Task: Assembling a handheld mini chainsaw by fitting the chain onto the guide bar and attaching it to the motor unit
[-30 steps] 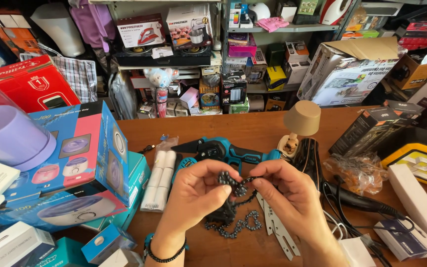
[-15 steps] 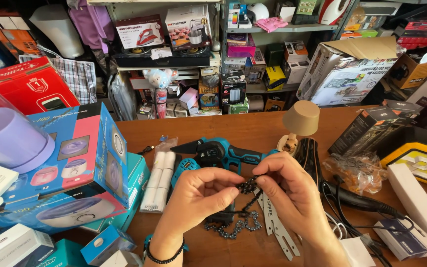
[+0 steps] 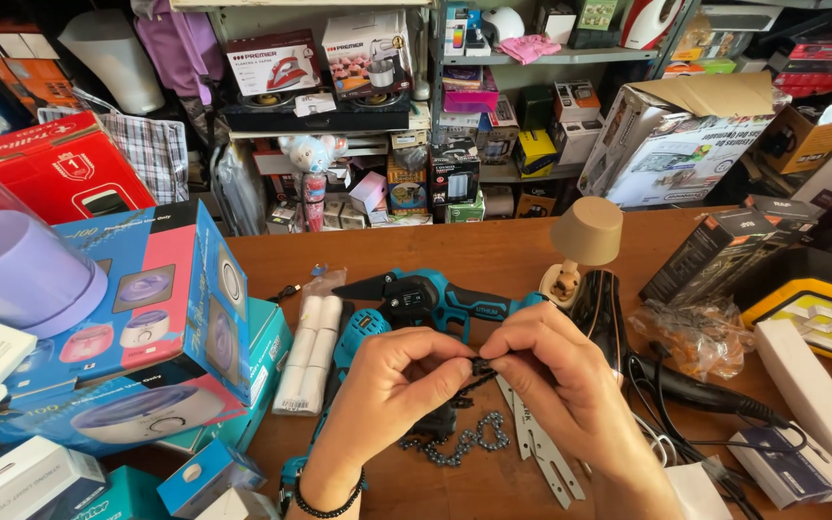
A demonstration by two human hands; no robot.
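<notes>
The left hand [image 3: 392, 390], a dark beaded band at its wrist, pinches one end of a small saw chain [image 3: 461, 438] between thumb and fingers; the right hand [image 3: 570, 385] meets it at three o'clock, its fingertips closed on the same piece, so both hands are clamped on the chain above the brown wooden counter [image 3: 493, 255]. The rest of the chain hangs down and lies coiled on the wood at six o'clock. Far left stand blue appliance boxes [image 3: 146, 327] and a lilac blender jar [image 3: 12, 270]. At twelve o'clock of the hands lies a teal cordless mini saw [image 3: 416, 299]. A metal guide bar [image 3: 536, 448] rests beside the chain. Right of it are a beige mushroom lamp [image 3: 585, 236] and crumpled plastic wrap [image 3: 690, 332]. Behind, shelves [image 3: 493, 58] are crammed with boxed goods.
</notes>
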